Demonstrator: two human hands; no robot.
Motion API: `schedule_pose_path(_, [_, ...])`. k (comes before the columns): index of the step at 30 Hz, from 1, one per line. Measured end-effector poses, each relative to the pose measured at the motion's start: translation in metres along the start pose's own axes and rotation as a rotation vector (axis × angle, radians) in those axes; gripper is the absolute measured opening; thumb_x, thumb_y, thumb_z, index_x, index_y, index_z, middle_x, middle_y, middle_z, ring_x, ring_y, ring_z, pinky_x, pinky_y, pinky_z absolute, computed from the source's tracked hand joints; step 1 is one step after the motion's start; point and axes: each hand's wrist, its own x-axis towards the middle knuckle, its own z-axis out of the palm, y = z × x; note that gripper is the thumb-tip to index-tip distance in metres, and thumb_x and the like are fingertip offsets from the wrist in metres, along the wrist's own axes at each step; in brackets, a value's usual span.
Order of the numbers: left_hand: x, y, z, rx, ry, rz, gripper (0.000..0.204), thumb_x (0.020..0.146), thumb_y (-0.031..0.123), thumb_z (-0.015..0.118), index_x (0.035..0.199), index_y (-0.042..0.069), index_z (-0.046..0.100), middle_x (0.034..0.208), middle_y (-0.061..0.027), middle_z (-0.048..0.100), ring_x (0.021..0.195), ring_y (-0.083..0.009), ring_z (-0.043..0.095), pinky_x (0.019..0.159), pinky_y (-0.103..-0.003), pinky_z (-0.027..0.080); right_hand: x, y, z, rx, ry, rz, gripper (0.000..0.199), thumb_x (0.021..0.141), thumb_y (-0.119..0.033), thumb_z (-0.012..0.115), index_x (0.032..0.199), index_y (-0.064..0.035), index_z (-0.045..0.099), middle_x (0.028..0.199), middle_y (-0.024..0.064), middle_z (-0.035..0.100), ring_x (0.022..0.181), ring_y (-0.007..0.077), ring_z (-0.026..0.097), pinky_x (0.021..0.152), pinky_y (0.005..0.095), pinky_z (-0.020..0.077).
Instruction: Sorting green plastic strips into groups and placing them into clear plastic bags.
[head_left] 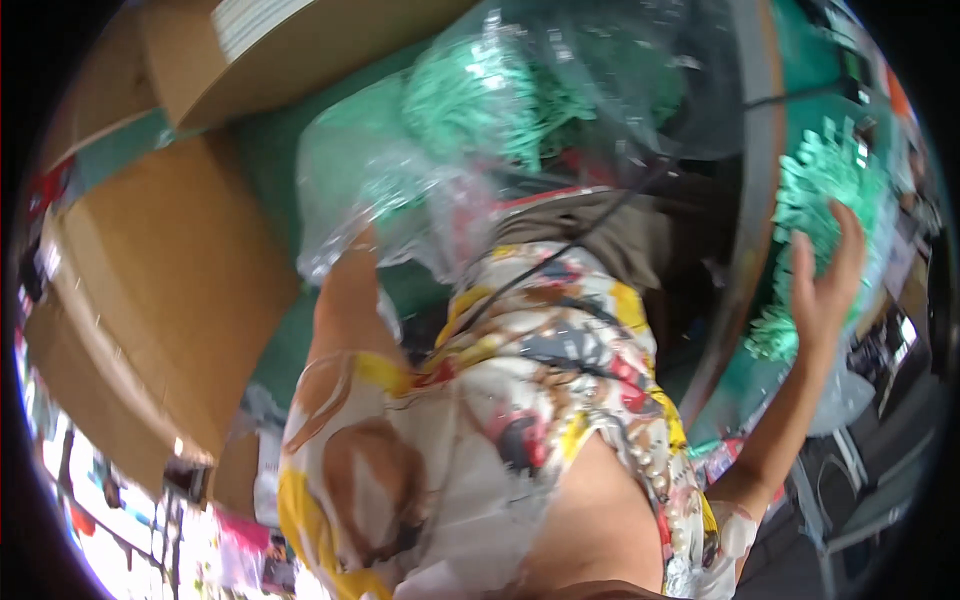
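Observation:
A clear plastic bag (335, 195) with a bundle of thin mint-green strips (475, 105) lies on the green surface ahead of me. My left hand (362, 238) reaches to the near side of this bag. Its fingers are blurred and covered by the plastic, so their grip cannot be made out. Out to the right, my right hand (828, 275) is raised with thumb and fingers apart and nothing between them. It is beside a second heap of mint-green strips (825, 190), which lies on another green surface.
Open cardboard boxes (185, 290) stand on the left, and another box (300, 60) is at the upper left. A dark cord (590, 225) crosses in front of me. The grey-brown edge (752, 190) of the right-hand surface curves beside me. Grey metal legs (815, 510) stand lower right.

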Motion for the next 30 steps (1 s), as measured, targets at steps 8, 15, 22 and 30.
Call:
schedule_pose_path(8, [0.043,0.048,-0.015,-0.092,0.000,0.089,0.034,0.068,0.018,0.067,0.100,0.007,0.060,0.090,-0.0097,0.063,0.080,-0.0222,0.061,0.074,-0.035,0.048,0.002,-0.017,0.006,-0.222,-0.036,0.077,0.077,0.058,-0.021,0.080,0.124,-0.0062,0.043,0.120,0.0166,0.046,0.110,0.0344,0.044,0.092,0.0428,0.0343])
schedule_pose_path(15, [-0.031,-0.038,-0.004,-0.124,-0.067,-0.114,0.035,0.068,0.018,0.068,0.101,0.007,0.060,0.090,-0.0097,0.063,0.080,-0.0223,0.061,0.074,-0.035,0.048,-0.001,-0.011,0.011,-0.270,0.013,-0.005,0.074,0.060,-0.013,0.077,0.126,-0.0056,0.044,0.119,0.0173,0.047,0.108,0.0349,0.045,0.092,0.0416,0.0364])
schedule_pose_path(22, [-0.042,-0.047,0.010,-0.211,-0.106,-0.154,0.035,0.068,0.018,0.068,0.101,0.007,0.060,0.091,-0.0097,0.063,0.081,-0.0223,0.061,0.075,-0.035,0.048,0.001,-0.010,0.014,-0.290,-0.005,-0.054,0.065,0.063,-0.009,0.070,0.124,-0.0045,0.046,0.117,0.0169,0.048,0.109,0.0333,0.044,0.093,0.0415,0.0346])
schedule_pose_path(30, [-0.033,-0.049,0.008,-0.275,-0.115,-0.171,0.036,0.068,0.018,0.068,0.101,0.007,0.060,0.091,-0.0097,0.063,0.081,-0.0224,0.061,0.075,-0.035,0.048,0.000,-0.010,0.011,-0.315,-0.014,-0.004,0.064,0.063,-0.008,0.068,0.124,-0.0055,0.047,0.119,0.0177,0.045,0.112,0.0328,0.042,0.095,0.0404,0.0341])
